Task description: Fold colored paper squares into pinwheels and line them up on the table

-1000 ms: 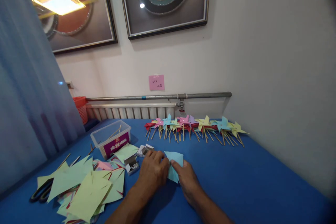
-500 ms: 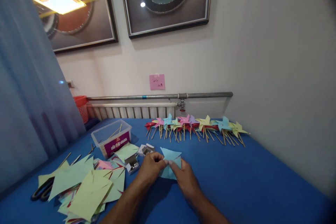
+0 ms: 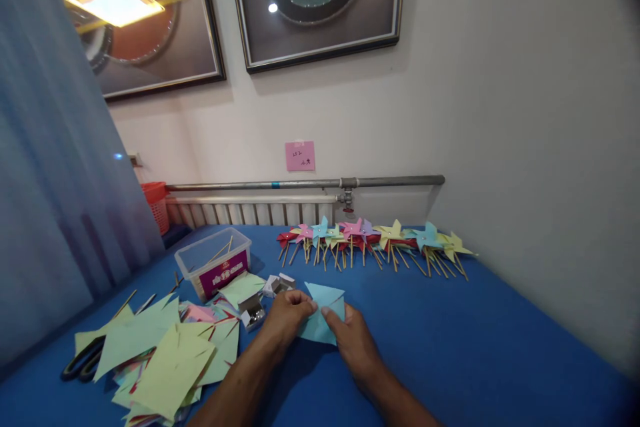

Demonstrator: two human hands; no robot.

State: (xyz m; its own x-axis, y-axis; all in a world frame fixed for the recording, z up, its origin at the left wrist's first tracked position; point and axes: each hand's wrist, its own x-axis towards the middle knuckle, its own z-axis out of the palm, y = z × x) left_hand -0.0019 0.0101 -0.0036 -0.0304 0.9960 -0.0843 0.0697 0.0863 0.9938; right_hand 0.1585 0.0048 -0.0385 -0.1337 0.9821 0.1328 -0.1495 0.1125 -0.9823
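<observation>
Your left hand and right hand both pinch the light blue paper square, fingers closed on its folded corners, just above the blue table. Left: loose cut sheets, scissors, clear plastic box. Far edge: row of finished pinwheels.

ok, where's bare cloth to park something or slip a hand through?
Bare blue tabletop right of the right hand, between the pinwheel row and the near edge. Crowded on the left: cut paper pile, scissors, plastic box. Both hands hold the light-blue paper.
</observation>
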